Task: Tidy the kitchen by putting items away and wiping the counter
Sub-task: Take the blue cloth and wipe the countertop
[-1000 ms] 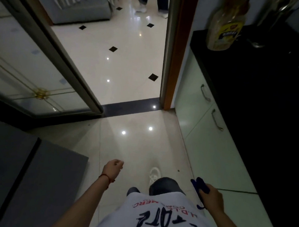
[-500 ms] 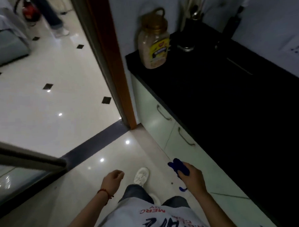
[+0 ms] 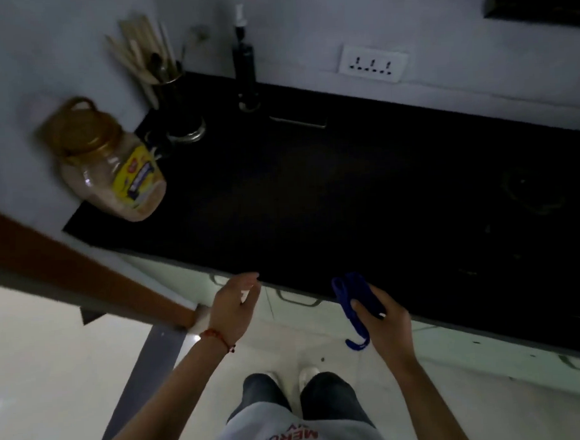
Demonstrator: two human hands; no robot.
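Observation:
A black counter [image 3: 330,191] stretches in front of me. My right hand [image 3: 382,319] hovers at its front edge, closed on a blue cloth [image 3: 352,297] whose end dangles below the hand. My left hand [image 3: 234,305] is raised near the counter's front edge, fingers apart and holding nothing. A clear jar with a brown lid and yellow label [image 3: 113,167] stands at the counter's left end.
At the back left stand a dark utensil holder with wooden spoons [image 3: 174,101] and a black pump bottle [image 3: 245,68]. A flat dark object [image 3: 297,121] lies near the wall. A wall socket [image 3: 373,63] sits above. Pale cabinet doors with handles [image 3: 298,299] lie below the counter; a brown door frame [image 3: 85,275] is at left.
I have turned from the doorway toward the counter, which now fills the view. Both hands have risen to the counter's edge, and my left hand has opened from a loose fist.

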